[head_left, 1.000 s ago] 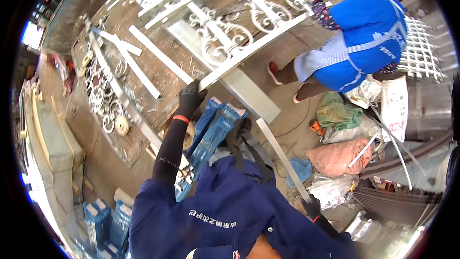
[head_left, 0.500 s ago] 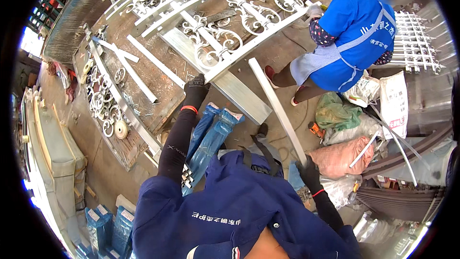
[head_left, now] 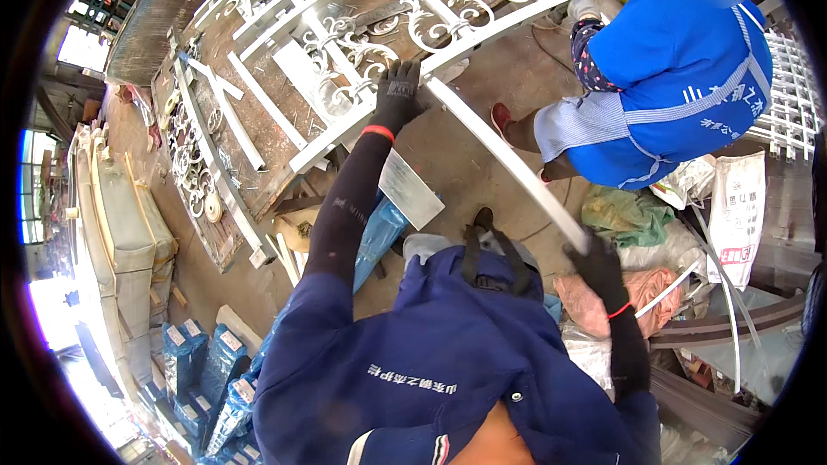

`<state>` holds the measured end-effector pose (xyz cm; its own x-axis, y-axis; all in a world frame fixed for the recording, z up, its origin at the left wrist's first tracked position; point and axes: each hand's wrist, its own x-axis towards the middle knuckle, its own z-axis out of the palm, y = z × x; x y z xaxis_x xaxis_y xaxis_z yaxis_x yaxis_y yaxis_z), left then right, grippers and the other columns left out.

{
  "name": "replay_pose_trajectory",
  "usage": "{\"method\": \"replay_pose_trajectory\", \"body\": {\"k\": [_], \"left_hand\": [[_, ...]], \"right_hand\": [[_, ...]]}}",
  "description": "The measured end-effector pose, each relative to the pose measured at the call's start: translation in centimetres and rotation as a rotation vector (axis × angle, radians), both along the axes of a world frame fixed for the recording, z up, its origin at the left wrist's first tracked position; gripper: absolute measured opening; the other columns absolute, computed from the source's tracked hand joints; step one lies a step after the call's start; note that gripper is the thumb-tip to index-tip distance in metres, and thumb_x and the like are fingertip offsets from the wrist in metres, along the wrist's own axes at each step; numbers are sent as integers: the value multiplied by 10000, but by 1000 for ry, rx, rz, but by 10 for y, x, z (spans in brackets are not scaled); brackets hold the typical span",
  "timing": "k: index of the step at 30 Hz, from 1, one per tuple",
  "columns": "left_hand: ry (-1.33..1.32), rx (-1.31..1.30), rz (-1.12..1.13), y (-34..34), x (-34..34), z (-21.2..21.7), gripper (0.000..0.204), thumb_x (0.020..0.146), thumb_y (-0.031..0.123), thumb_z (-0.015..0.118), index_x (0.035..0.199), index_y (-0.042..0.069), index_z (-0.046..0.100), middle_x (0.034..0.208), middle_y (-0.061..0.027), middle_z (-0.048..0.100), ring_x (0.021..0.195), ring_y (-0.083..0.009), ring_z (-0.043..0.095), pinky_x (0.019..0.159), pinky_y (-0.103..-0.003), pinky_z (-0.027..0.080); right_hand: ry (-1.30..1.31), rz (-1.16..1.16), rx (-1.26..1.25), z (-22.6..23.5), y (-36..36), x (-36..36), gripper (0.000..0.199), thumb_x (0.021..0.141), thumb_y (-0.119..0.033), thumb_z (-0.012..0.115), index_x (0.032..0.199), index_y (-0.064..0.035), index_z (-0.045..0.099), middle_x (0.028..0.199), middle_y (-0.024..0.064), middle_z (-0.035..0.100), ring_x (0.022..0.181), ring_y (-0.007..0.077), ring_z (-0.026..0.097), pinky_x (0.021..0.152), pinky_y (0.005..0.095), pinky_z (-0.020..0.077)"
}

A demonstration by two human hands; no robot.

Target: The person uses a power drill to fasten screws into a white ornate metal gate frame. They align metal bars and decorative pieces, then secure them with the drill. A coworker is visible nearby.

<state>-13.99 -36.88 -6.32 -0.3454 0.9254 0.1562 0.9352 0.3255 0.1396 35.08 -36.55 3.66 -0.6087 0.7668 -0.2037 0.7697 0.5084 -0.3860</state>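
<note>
My left hand [head_left: 398, 96], in a black glove, is closed over the near rail of a white metal railing panel [head_left: 508, 28] with scrollwork between its bars. In my gloved right hand [head_left: 598, 274] is the near end of a long white square bar [head_left: 508, 159]. The bar slants away to the left, its far end at the panel's near rail, just right of my left hand. Whether bar and rail touch, I cannot tell. Across the panel, a co-worker in a blue shirt and apron [head_left: 680, 86] has a gloved hand [head_left: 584, 7] at the rail's right end.
The panel lies on a worn work table [head_left: 215, 245] with loose bars and scroll pieces. A flat metal plank [head_left: 401, 189] juts toward me. On the right lie a green bag [head_left: 624, 215], a pink sack [head_left: 586, 301] and a white sack [head_left: 738, 215]. Blue-wrapped bundles [head_left: 185, 349] stand lower left.
My left hand has moved right along the panel's near rail. My right hand has moved forward with the bar, bringing its far end to the rail. The view has shifted.
</note>
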Motion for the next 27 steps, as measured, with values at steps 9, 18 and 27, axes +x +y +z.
{"method": "replay_pose_trajectory", "body": {"k": [9, 18, 27], "left_hand": [[-181, 46, 149, 30, -6, -32, 721, 768, 422, 682, 1355, 100, 414, 1185, -182, 580, 1090, -364, 552, 920, -463, 432], [-172, 48, 211, 29, -6, -30, 525, 805, 379, 616, 1263, 146, 503, 1073, -167, 627, 1002, -350, 594, 863, -464, 452], [-203, 28, 229, 33, -10, -29, 535, 791, 354, 624, 1275, 168, 491, 1106, -146, 607, 1015, -341, 583, 873, -476, 446]], "right_hand": [[87, -12, -260, 8, 47, 2, 504, 852, -433, 617, 1238, -118, 541, 1034, 157, 639, 955, 352, 614, 803, 444, 482], [352, -154, -414, -27, 22, 4, 629, 812, -388, 688, 1265, 11, 511, 1160, 209, 607, 1059, 305, 596, 905, 379, 450], [355, -77, -364, -135, 1, -6, 621, 805, -320, 662, 1349, -99, 461, 1167, 155, 614, 1037, 325, 604, 862, 408, 476]]}}
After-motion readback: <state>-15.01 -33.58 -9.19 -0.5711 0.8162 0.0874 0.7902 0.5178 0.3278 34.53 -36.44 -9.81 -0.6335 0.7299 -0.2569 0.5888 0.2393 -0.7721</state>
